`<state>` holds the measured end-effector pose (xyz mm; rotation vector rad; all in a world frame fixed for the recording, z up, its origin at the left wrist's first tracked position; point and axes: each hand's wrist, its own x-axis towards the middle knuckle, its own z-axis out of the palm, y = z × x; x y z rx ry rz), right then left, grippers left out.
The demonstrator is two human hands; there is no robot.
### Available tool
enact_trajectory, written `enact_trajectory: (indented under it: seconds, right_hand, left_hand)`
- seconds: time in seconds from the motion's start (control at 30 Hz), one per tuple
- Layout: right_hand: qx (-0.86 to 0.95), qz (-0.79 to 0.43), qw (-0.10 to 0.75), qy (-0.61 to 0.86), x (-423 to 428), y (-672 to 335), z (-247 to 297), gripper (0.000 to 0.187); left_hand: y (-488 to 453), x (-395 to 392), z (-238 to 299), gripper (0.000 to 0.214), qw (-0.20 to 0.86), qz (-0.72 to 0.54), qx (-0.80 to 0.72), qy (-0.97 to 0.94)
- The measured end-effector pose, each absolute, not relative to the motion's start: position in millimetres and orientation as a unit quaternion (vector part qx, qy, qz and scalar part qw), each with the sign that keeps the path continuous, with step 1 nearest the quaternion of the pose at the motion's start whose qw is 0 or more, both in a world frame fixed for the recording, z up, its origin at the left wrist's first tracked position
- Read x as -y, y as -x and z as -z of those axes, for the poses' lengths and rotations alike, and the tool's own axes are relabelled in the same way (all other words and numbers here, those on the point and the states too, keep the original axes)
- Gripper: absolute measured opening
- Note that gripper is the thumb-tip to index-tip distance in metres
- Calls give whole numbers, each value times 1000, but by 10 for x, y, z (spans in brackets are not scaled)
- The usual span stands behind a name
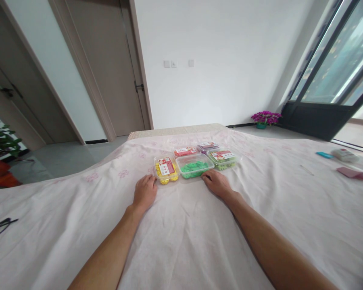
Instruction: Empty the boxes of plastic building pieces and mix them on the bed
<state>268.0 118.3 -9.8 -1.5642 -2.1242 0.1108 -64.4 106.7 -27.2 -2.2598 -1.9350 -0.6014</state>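
My left hand (145, 191) rests palm down on the cloth, its fingers loosely bent against the left side of a clear plastic box of yellow pieces (172, 179). That box has a lid with a red and white label. To its right sits an uncovered clear box (212, 166) with green pieces (193, 168) in it. At the near right corner of this box lies my right hand (217, 182), fingers slightly bent and at its edge. Neither hand lifts anything. Behind are lidded, labelled boxes: a red one (186, 151), a purple one (208, 146) and a light green one (223, 157).
A pale flowered cloth (181, 241) covers the table. On the right lie a pink item (353, 173), a white packet (345, 155) and a blue item (324, 154). A black cable (3, 226) is at the left edge. Purple flowers (266, 117) stand by the wall.
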Motion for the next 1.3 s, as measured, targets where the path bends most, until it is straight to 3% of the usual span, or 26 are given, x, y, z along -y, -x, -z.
enact_trajectory:
  seconds: [0.2, 0.43, 0.73, 0.97, 1.3]
  right_hand:
    - [783, -30, 274, 558, -1219, -2695, 136, 20]
    - [753, 21, 407, 517, -1195, -2672, 155, 19]
    - [679, 124, 483, 539, -1154, -2640, 68, 16]
    - [682, 152, 463, 545, -1230, -2707, 88, 43]
    - [730, 133, 431, 514, -1234, -2723, 112, 22]
  left_hand:
    - [631, -1050, 264, 32, 56, 199, 632, 747]
    - [633, -1057, 272, 31, 60, 202, 628, 749]
    - [635, -1053, 261, 36, 59, 209, 626, 749]
    - [633, -1072, 301, 57, 51, 229, 629, 742]
    - [632, -1078, 328, 61, 44, 246, 619, 745]
